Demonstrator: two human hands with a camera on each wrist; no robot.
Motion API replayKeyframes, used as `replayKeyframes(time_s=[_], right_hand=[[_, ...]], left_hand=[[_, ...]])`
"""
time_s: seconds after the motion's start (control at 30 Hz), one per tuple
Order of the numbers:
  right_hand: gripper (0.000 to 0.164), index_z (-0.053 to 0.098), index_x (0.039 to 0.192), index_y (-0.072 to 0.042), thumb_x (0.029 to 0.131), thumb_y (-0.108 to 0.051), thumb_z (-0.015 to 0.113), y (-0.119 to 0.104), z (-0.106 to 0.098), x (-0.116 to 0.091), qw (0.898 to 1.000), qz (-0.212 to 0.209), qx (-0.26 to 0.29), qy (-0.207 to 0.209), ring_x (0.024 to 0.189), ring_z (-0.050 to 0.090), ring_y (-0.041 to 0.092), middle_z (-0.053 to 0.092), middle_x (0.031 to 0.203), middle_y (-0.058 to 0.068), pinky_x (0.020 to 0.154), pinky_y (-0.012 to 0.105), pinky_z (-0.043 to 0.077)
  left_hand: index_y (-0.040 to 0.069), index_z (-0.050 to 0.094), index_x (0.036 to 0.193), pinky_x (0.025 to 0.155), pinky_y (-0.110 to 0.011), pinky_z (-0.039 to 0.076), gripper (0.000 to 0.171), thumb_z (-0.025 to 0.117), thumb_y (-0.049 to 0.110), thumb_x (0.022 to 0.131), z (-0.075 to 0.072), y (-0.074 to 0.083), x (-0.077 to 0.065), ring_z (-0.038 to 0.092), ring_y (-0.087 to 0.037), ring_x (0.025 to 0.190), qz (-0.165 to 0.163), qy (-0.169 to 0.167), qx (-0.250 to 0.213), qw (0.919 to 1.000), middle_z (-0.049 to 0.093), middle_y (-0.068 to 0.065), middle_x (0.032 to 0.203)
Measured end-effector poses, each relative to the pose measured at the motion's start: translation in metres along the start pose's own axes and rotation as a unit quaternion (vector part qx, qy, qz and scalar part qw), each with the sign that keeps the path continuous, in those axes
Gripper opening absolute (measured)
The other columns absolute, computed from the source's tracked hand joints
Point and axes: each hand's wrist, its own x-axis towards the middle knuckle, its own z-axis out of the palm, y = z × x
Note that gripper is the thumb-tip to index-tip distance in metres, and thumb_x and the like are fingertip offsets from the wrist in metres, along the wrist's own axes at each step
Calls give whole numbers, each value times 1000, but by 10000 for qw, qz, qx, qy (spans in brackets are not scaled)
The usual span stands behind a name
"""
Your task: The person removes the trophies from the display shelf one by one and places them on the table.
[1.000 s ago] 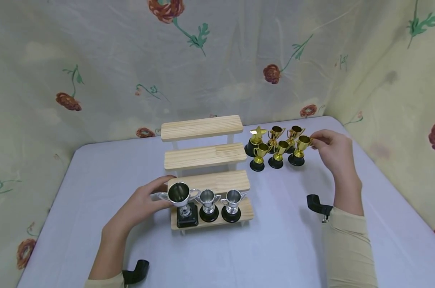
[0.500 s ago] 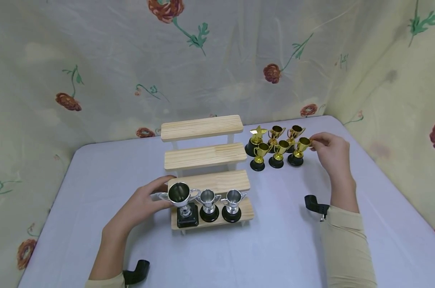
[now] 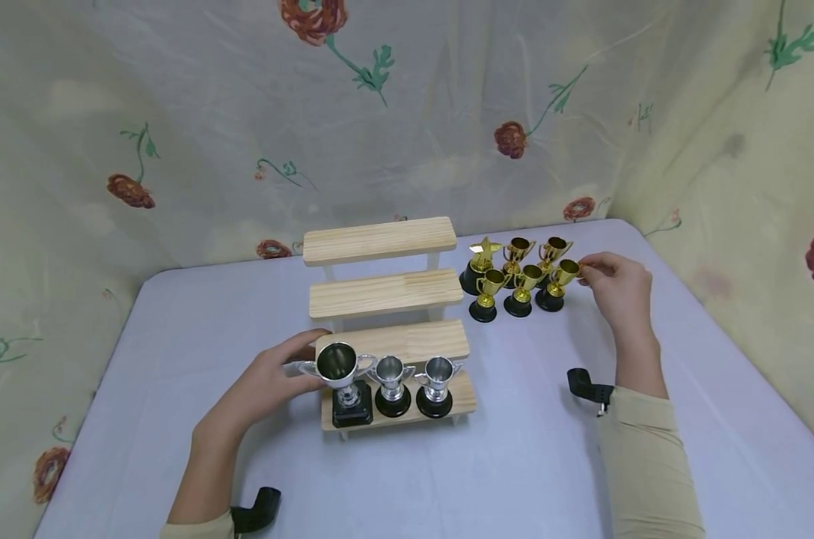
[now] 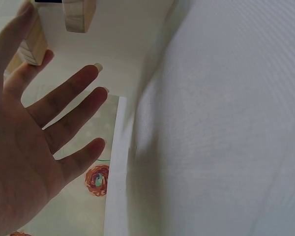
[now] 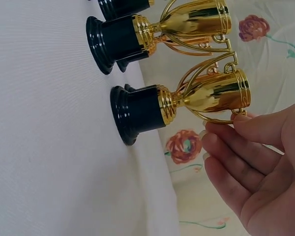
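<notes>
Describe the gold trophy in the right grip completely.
The gold trophy is a shiny, metallic-looking cup with a banded rim, two curved handles, a short stem and a glossy black, round base. It is roughly upright, at the right end of the nearer row of gold trophies in the head view. The right grip pinches one handle. Whether the base touches the tabletop is unclear.

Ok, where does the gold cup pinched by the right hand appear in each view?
Head: right of centre, the gold cup, just left of the right hand.
Left wrist: not in it.
Right wrist: near the centre, base toward the left.
Landmark in all three: the white tabletop.
</notes>
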Motion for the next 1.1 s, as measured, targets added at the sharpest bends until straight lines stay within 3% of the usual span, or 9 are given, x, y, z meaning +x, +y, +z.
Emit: replayKeyframes(time_s=[0.3,0.53,0.73,1.1], right_hand=[[24,69,116,3,99,-8,56,6,6,5,9989,199,412,-44,71,63,-6,75,97,10,69,13,54],[26,68,119,1,100,-10,54,6,9,4,9990,313,288,-132,73,63,-4,71,111,22,67,10,50],[28,67,122,-2,101,-14,52,6,6,4,9989,445,56,-159,78,63,-1,70,117,21,69,11,48],[28,70,118,-9,101,-18,51,-2,-7,3,9978,455,-200,446,75,53,-11,69,111,10,67,14,43]], left_hand=[[47,49,138,105,-62,40,62,76,47,83,-1,0,-1,58,-22,127,39,24,-19,10000,64,5,132],[48,49,137,104,-60,41,61,76,46,83,0,1,-1,58,-22,127,46,-24,-103,9999,64,7,132],[49,50,135,105,-62,40,59,77,44,83,-1,3,-2,57,-22,127,31,-34,-131,9999,64,9,132],[50,49,135,105,-63,40,61,77,45,82,0,2,-1,57,-22,128,-6,-23,-121,9999,64,8,132]])
